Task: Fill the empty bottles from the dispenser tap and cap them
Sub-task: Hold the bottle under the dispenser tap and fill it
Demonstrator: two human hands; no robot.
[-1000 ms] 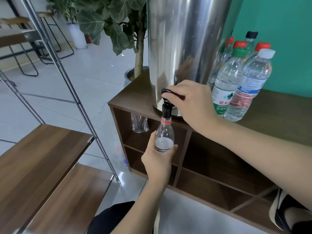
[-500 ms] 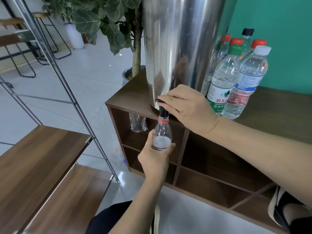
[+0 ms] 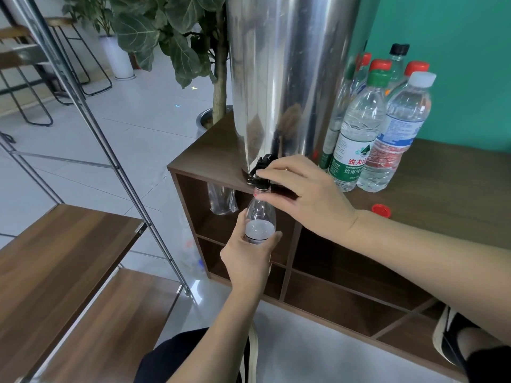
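The left hand point(image 3: 249, 261) grips the thin, nearly full bottle point(image 3: 260, 221) at its stiffer labelled middle, likely heavy and squeezable; the right hand point(image 3: 309, 200) pinches the tap point(image 3: 261, 172)

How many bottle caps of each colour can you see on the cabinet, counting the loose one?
Red caps: 4 (three on bottles, one loose)
Green cap: 1
Black cap: 1
White cap: 1
Total: 7

Wooden cabinet point(image 3: 456, 178) carries dispenser point(image 3: 284, 78), bottles point(image 3: 356, 134), cap point(image 3: 381, 210).
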